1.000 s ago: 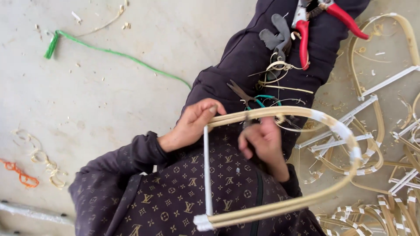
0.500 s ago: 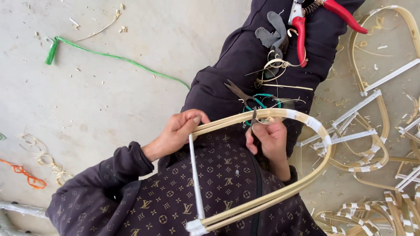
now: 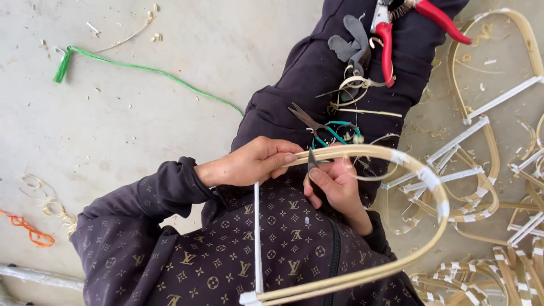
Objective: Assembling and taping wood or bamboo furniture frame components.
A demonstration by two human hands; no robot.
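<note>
The bent cane hoop (image 3: 419, 175) lies across the lap, its long axis running near-left to far-right. The left hand (image 3: 252, 164) pinches its far rim; just right, the right hand (image 3: 334, 190) grips a small blade (image 3: 312, 161) against it, scissors (image 3: 323, 127) beyond

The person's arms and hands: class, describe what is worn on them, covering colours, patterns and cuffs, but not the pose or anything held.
Both hands are bare, with no gloves or rings visible. The left hand comes out of a dark purplish-black sleeve with a ribbed cuff, printed all over with small tan monogram and flower motifs. The right hand emerges from a matching dark sleeve, mostly hidden.
</note>
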